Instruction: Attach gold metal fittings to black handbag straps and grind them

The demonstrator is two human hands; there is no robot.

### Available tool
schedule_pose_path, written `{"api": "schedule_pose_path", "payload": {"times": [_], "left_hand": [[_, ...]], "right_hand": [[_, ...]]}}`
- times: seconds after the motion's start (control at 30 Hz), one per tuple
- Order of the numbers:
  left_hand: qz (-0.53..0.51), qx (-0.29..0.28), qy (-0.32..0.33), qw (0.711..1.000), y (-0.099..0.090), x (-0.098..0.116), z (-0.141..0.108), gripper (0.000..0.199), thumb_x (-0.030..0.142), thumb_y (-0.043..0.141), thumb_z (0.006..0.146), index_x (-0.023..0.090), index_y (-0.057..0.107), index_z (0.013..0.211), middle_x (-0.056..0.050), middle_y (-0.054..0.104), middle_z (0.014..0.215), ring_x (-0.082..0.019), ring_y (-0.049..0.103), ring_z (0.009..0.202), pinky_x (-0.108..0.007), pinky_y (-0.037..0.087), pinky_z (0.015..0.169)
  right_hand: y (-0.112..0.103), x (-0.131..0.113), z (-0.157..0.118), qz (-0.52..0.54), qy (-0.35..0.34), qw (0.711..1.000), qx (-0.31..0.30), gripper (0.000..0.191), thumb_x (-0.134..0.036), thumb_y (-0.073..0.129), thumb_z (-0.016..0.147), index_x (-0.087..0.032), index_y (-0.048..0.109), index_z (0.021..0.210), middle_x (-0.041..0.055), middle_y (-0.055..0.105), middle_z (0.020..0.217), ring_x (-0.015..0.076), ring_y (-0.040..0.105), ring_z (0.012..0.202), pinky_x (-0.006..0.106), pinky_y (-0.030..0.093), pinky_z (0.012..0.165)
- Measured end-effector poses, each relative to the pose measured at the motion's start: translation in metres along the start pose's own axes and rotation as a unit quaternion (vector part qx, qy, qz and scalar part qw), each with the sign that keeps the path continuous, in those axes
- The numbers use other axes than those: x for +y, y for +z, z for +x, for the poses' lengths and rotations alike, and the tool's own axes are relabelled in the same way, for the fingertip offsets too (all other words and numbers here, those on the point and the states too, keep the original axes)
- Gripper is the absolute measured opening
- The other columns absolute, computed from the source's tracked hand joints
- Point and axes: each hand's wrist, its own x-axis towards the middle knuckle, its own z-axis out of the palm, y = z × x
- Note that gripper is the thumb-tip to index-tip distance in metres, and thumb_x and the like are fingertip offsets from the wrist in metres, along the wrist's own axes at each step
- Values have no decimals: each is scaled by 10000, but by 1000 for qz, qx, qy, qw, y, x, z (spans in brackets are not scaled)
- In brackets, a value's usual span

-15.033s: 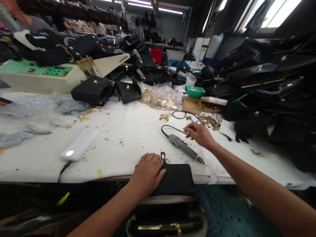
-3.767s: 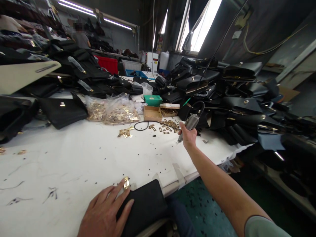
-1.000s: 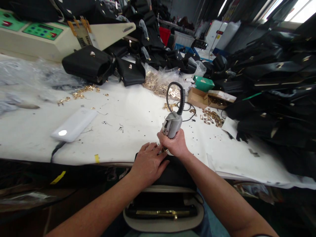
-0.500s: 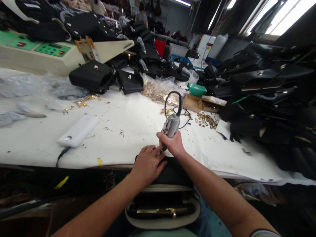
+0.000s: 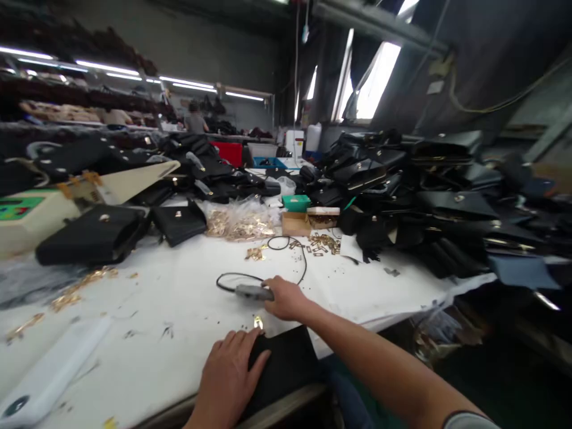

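My right hand [image 5: 286, 298] is closed round the near end of a grey corded tool [image 5: 252, 292], which lies low over the white table, pointing left. A thin black cord loops from the tool's far end. My left hand [image 5: 230, 369] rests with fingers spread on the left part of a black bag [image 5: 286, 363] at the table's front edge. Just beyond the left fingertips a small gold clasp piece [image 5: 258, 322] shows at the bag's edge.
Gold fittings in plastic bags [image 5: 243, 219], a cardboard box [image 5: 295, 224] and a green box [image 5: 296, 203] stand at the table's back. Loose metal pieces [image 5: 324, 243] lie before them. Black bags [image 5: 456, 205] pile up at the right. A white device [image 5: 58, 363] lies at the left.
The view has tilted up and turned right. My right hand has drawn the tool away from the gold clasp and my left fingertips, and the tool has gone from upright to nearly flat.
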Motion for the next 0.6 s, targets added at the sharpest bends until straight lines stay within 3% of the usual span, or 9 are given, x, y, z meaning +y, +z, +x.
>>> {"api": "schedule_pose_path", "payload": {"times": [0.13,0.2,0.27,0.33,0.43,0.53,0.6], "left_hand": [[-43,11,-30,999,6,-4,2,386,398,560,921,220,645,1254,-80,738,1135,-268,697,1025,-407,529,905],[-79,6,-43,996,2,-3,0,371,395,545,921,246,631,1250,-53,740,1144,-241,710,1031,-362,542,905],[-101,5,-61,993,-5,-1,-3,366,404,551,912,284,618,1251,-20,749,1097,-218,726,986,-324,556,869],[-111,12,-81,991,-13,4,-5,364,417,579,889,310,624,1234,6,752,1003,-202,737,902,-298,565,810],[-133,18,-75,988,-21,15,-5,322,410,620,849,329,665,1158,31,728,866,-175,724,760,-263,561,715],[-186,30,-32,982,-33,25,-1,275,415,660,815,333,707,1074,29,720,844,-170,709,755,-252,564,717],[-231,71,-45,969,-46,23,5,345,493,679,797,322,711,1095,5,736,919,-197,712,831,-275,580,768]], "right_hand": [[10,4,-10,-44,-27,998,20,455,-265,678,809,-256,665,1264,105,672,1177,286,643,1065,389,495,909],[5,2,-25,1,-41,997,69,413,-319,708,824,-251,690,1231,96,684,1176,282,617,1119,384,465,970],[-5,3,-46,97,-47,992,72,443,-434,719,844,-255,690,1249,73,699,1172,252,625,1102,337,466,962],[-16,8,-71,187,-38,982,-14,539,-542,732,822,-270,680,1284,40,721,1131,217,656,1011,277,490,869],[-30,20,-104,212,-24,961,-176,538,-550,806,733,-265,746,1185,-17,738,940,178,654,842,224,474,726],[-50,26,-121,232,-42,946,-220,386,-469,795,767,-215,798,1058,-50,699,774,137,617,736,194,445,665],[-71,25,-121,272,-59,936,-217,364,-439,774,796,-199,800,1069,-46,718,808,137,628,748,192,459,689]]}}
